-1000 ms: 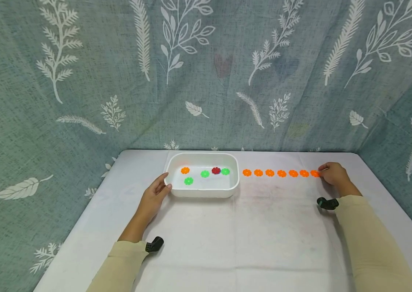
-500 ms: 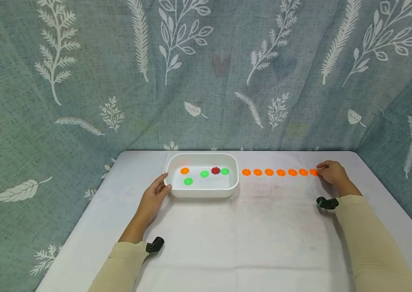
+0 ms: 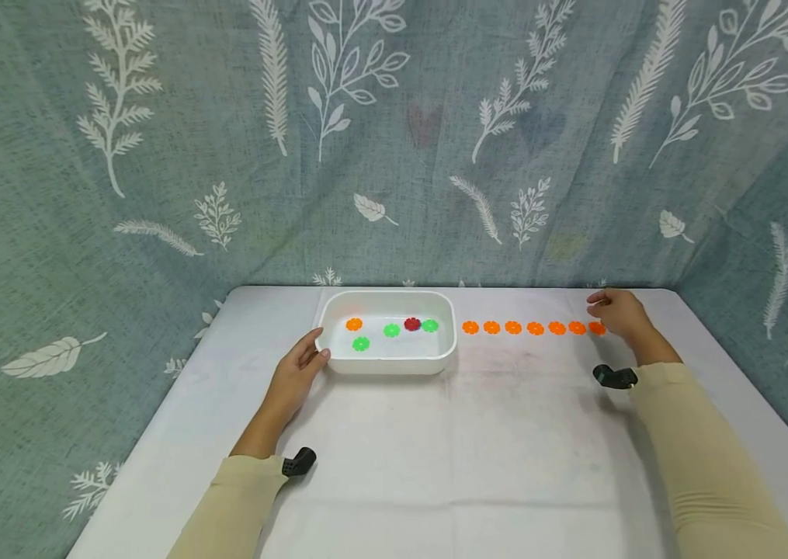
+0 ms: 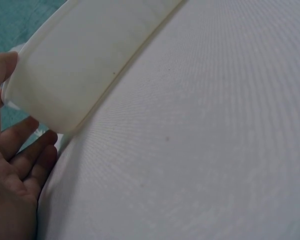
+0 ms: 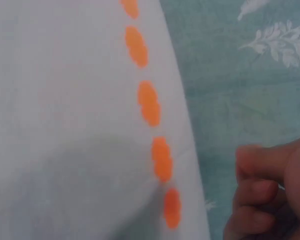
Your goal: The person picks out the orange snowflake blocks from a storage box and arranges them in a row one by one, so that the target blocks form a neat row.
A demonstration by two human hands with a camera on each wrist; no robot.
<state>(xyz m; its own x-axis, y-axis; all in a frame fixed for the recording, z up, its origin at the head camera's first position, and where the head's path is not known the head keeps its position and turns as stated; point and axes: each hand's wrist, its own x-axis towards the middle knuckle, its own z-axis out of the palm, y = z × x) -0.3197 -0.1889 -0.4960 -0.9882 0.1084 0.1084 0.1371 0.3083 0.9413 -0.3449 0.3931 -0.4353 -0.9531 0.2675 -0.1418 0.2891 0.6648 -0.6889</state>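
Note:
In the head view my left hand (image 3: 293,380) holds the left end of a white plastic tray (image 3: 387,366), thumb at its front corner. The left wrist view shows fingertips (image 4: 49,137) against the outer wall of the tray (image 4: 75,65). Inside the tray lie an orange disc (image 3: 354,324), a dark red disc (image 3: 412,324) and three green discs (image 3: 361,344), all flower-shaped. A straight row of several orange flower-shaped discs (image 3: 513,328) runs right from the tray. Above the row's right end hovers my right hand (image 3: 623,314), fingers loosely bent, nothing visible in them, beside the last orange disc (image 5: 172,208).
A white cloth (image 3: 505,450) covers the table. Behind it hangs a green-blue curtain (image 3: 394,194) with white leaf prints, close to the table's back edge. Black wrist devices (image 3: 615,376) sit at both sleeves.
My right hand has let go of the last orange disc and lifted up and slightly left off it. My left hand stays on the tray.

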